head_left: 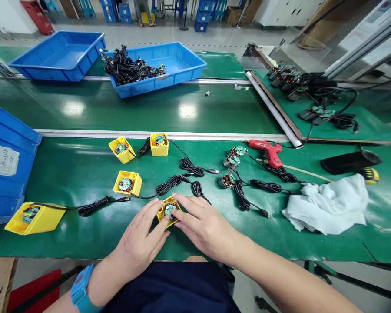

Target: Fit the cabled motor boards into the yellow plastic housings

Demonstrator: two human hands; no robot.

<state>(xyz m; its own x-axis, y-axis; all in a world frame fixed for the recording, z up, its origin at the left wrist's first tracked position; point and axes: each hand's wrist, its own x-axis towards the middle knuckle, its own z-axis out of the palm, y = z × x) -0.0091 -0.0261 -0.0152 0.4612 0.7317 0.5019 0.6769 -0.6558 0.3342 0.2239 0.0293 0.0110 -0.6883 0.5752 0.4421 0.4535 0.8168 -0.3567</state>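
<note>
Left hand [138,234] and right hand [205,226] grip a yellow holder [161,212], fingers [185,208] closed on it.

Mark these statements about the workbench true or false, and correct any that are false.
1. The left hand and right hand both touch a yellow holder. True.
2. A red glue gun lies left of the hands. False: it lies to their right.
3. A blue wristband is on the right wrist. False: it is on the left wrist.
4. A crumpled white cloth lies on the green mat. True.
5. A far blue tray holds black cables. True.
</note>
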